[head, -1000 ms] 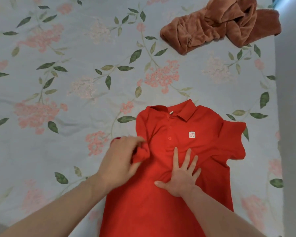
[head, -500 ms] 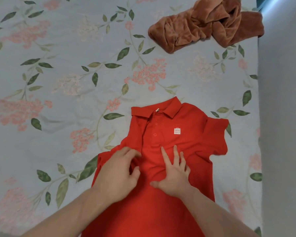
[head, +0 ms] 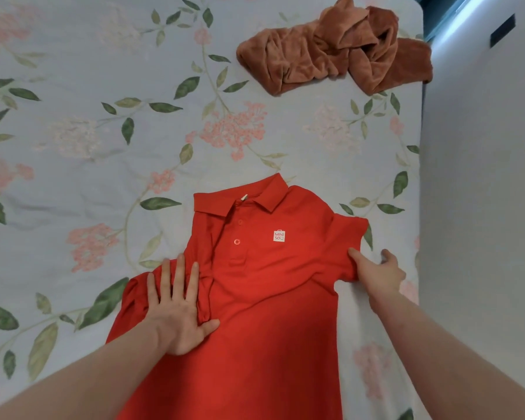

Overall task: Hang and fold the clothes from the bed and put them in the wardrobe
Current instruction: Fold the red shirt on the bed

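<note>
Hands mid-fold: left hand presses flat, fingers straight, on red polo shirt, spread near-center on bed; right hand pinches right sleeve. Next, prob.: fold sleeve inward w/ even edges.

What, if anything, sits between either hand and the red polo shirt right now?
Nothing visible does. The left hand presses flat on the red polo shirt by its left sleeve, and the right hand pinches the edge of the right sleeve. The crumpled brown garment lies apart, farther up the bed.
</note>
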Demonstrator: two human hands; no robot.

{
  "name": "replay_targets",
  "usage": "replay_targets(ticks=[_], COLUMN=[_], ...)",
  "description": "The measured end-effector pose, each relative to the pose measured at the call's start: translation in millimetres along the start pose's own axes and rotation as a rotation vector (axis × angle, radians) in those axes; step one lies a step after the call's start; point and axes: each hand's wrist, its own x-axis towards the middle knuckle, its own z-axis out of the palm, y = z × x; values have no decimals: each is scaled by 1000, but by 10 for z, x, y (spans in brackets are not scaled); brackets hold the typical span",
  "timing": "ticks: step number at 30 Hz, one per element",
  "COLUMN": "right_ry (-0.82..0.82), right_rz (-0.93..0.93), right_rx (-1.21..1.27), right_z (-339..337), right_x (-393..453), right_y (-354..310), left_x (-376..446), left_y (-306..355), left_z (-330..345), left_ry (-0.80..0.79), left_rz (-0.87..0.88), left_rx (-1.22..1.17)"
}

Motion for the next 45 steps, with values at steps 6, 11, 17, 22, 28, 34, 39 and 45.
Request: replay_targets(ticks=[6, 11, 17, 22, 28, 34, 39, 45], right_ry=[-253, -266, -353, -484, -529, -613, -594, -660], right_rz=[-53, -148, -584, -850, -814, -824, -811, -756], right_rx=[81, 240, 161, -256, -571, -616, -600, -623], right_z=[67, -19, 252, 649, 764, 768, 861, 914], right_x=[57, -255, -1175, -1630, -1690, -1712, -1728, -1767], right_y=[-90, -346, -266, 105, 417, 542, 643, 649], left_x=[8, -7, 8, 17, 15, 43, 61, -110], left_y=[42, 77, 60, 47, 13, -14, -31, -121], left_z=[-68, -134, -145, -121, -104, -79, -37, -24], left_ry=[-117, -178, -185, -178, -135, -87, -56, 101], left_rz=[-68, -84, -61, -45, -19, 6, 29, 133], left_rx=[48, 36, 30, 24, 19, 5, 8, -38])
